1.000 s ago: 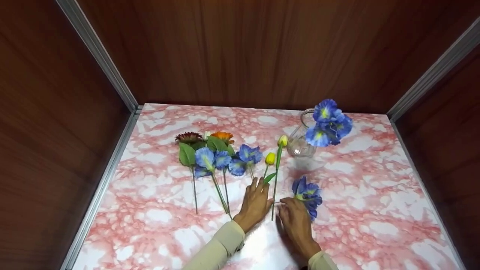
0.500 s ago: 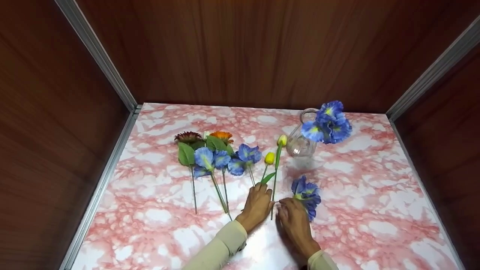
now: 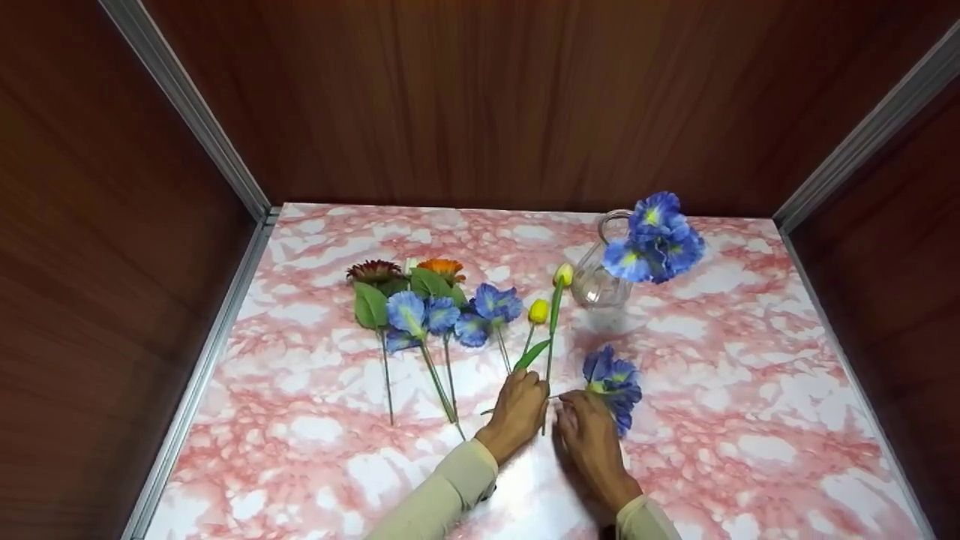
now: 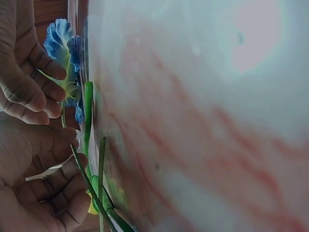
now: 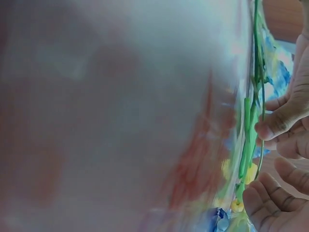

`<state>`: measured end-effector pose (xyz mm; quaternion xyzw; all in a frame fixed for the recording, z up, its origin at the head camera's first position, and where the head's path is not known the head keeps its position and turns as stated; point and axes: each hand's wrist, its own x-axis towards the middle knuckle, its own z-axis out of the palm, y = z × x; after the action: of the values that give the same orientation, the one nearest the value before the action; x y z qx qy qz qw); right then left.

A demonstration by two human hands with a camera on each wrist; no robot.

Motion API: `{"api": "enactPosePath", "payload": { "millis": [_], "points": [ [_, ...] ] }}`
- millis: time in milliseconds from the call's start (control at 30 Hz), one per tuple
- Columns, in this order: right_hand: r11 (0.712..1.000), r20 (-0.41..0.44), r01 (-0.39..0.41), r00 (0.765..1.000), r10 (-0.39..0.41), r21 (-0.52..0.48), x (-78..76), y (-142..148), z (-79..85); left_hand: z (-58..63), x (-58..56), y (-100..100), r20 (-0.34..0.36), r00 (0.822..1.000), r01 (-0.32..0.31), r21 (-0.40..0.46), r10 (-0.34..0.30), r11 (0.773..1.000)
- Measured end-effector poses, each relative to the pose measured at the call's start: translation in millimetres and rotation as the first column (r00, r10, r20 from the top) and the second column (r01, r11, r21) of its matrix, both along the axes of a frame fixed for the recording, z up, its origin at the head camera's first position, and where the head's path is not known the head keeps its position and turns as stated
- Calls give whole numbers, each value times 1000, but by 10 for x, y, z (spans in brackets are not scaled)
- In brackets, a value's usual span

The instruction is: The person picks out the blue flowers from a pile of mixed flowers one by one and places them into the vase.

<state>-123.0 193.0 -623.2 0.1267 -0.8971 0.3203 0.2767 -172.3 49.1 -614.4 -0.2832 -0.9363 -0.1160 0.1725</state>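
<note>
Inscriptions: none legible. Lettering, labels, brand marks, numerals, signs: none that can be read in head or wrist views.

The left grip (image 3: 516, 409) pinches with its thumb and 1 finger, knuckles up. Just to its right is the right grip (image 3: 596, 442), with its fingers (image 4: 48, 87) softly bent; it is hard to see if they pinch. Behind each grip comes its arm: the left arm (image 3: 427, 495) slants from the left, the right arm (image 3: 645, 519) from a bit right.
</note>
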Motion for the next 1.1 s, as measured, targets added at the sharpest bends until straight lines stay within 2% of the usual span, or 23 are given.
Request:
{"api": "enactPosePath", "payload": {
  "millis": [100,267,400,633,800,900,1000,1100],
  "points": [
    [1000,14,5,1000,-5,-8,2,0,2,-10,-3,14,2,1000,-5,-1,5,1000],
    [1000,62,23,998,-22,-20,19,0,-1,-6,7,25,52,999,-6,55,3,998],
    [998,108,26,994,-20,-52,42,0,8,41,10,19,91,996,-3,103,-6,995],
    [995,165,46,986,-30,-91,34,11,50,148,-5,23,116,993,-1,190,-21,982],
    [989,233,45,972,-12,-140,15,9,104,252,-10,62,80,995,30,308,-58,951],
    [975,296,35,955,33,-221,19,7,139,318,-20,92,71,994,47,380,-80,924],
    [946,362,30,927,94,-324,18,0,181,390,-35,115,80,992,51,442,-96,895],
    [905,416,20,892,175,-424,3,-11,229,454,-51,133,77,991,56,477,-105,877]
  ]
}}
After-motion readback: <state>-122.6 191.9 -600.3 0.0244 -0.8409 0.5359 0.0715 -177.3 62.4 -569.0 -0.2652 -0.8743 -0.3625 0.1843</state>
